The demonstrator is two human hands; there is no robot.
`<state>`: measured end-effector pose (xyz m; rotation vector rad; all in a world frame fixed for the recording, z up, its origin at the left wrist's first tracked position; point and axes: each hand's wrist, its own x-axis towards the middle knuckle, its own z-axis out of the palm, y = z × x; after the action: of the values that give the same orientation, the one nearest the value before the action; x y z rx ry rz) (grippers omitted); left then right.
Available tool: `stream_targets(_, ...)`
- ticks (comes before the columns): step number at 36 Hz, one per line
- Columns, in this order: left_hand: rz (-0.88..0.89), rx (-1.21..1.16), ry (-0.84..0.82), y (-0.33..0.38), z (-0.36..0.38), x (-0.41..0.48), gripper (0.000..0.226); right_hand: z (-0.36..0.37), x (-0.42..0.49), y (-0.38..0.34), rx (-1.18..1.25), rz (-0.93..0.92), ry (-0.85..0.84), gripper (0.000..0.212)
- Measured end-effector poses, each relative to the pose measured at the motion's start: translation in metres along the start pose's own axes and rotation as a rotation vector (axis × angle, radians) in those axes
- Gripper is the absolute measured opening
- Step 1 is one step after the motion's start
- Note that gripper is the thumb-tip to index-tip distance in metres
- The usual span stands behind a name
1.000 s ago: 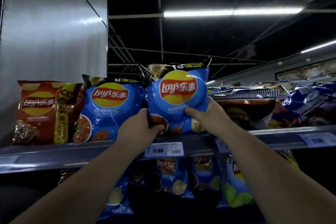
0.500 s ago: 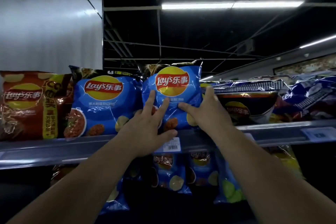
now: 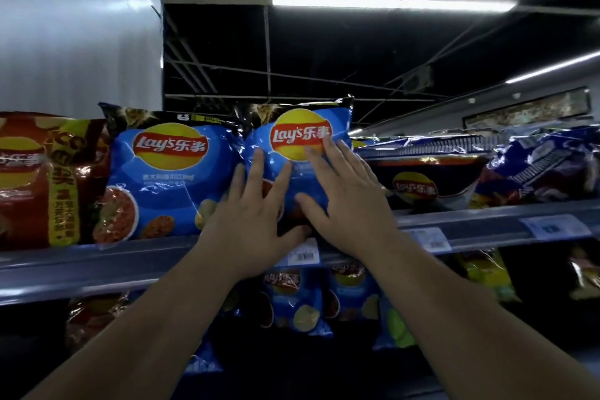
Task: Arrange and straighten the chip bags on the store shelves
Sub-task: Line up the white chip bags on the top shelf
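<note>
A blue Lay's chip bag point(image 3: 302, 130) stands upright on the top shelf point(image 3: 97, 260), just right of a second blue Lay's bag point(image 3: 168, 172). My left hand point(image 3: 256, 221) lies flat against the lower front of the upright bag, fingers spread and straight. My right hand point(image 3: 344, 201) presses flat on the bag's right side, its fingertips reaching the logo. Both palms cover the bag's lower half.
A red Lay's bag point(image 3: 39, 178) stands at the far left. Dark and blue bags point(image 3: 422, 172) lie tipped over on the shelf to the right. Price tags point(image 3: 305, 253) hang on the shelf rail. More chip bags point(image 3: 292, 299) fill the shelf below.
Both hands let go of the bag's bottom corners, opened flat and slid up its front. The bag now stands straighter beside its blue neighbour.
</note>
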<state>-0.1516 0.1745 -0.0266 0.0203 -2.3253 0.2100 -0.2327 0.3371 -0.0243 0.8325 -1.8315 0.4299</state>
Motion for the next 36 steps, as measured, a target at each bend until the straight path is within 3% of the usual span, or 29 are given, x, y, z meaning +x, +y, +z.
stream_targets(2,0.052,0.015,0.069,-0.001,0.000,0.000,0.095,-0.005,-0.011,0.002,0.079,0.007,0.151,0.066)
stream_targets(5,0.108,0.005,0.225,-0.004,-0.003,0.000,0.092,-0.012,-0.028,0.015,0.065,-0.001,0.240,0.065)
stream_targets(10,0.139,0.028,0.313,0.013,-0.005,0.002,0.079,-0.054,-0.044,0.061,0.034,0.107,0.389,0.086)
stream_targets(15,0.217,-0.062,0.332,0.071,-0.006,0.016,0.070,-0.096,-0.054,0.125,0.272,0.304,0.416,0.102)
stream_targets(20,0.239,-0.077,0.365,0.142,-0.001,0.040,0.071,-0.112,-0.057,0.193,0.474,0.436,0.124,0.125)
stream_targets(25,0.111,-0.267,0.279,0.203,0.009,0.071,0.078,-0.099,-0.048,0.238,0.493,0.330,-0.156,0.145)
stream_targets(30,-0.045,-0.444,0.263,0.245,0.017,0.091,0.092,-0.087,-0.027,0.253,0.500,0.230,-0.284,0.147)
stream_targets(36,0.118,-0.341,0.243,0.266,0.021,0.094,0.085,-0.063,-0.010,0.268,0.592,0.175,-0.222,0.094)
